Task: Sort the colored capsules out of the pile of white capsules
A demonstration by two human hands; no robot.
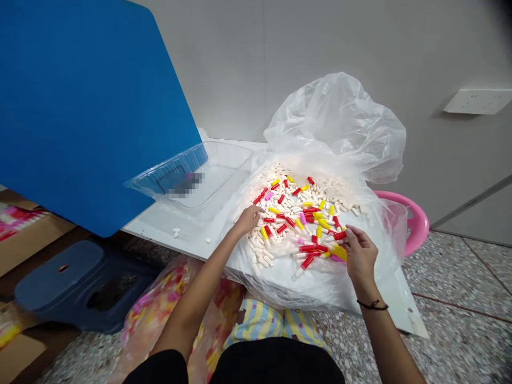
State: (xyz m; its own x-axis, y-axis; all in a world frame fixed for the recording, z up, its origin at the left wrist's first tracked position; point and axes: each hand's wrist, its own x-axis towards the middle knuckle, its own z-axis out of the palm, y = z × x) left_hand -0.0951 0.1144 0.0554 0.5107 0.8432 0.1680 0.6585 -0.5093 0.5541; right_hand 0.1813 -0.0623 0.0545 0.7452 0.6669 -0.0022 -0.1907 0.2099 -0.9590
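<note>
Many small white pieces (262, 258) and capsule-like pieces with red, yellow or pink ends (307, 248) lie on a clear plastic bag (340, 122) spread over a white table. At the left edge of the pile is my left hand (248, 220), its fingers pressed together by the white pieces; what they hold, if anything, is too small to name. My right hand (360, 250), with a dark band at the wrist, pinches a red-ended capsule (340, 236) at the pile's right side.
A clear plastic tray (228, 186) stands on the table (160, 221) at the left, beside a large blue panel (80, 106). A dark stool (64, 282), a bag of colourful pieces (160, 304) and a pink stool (418, 221) are around the table.
</note>
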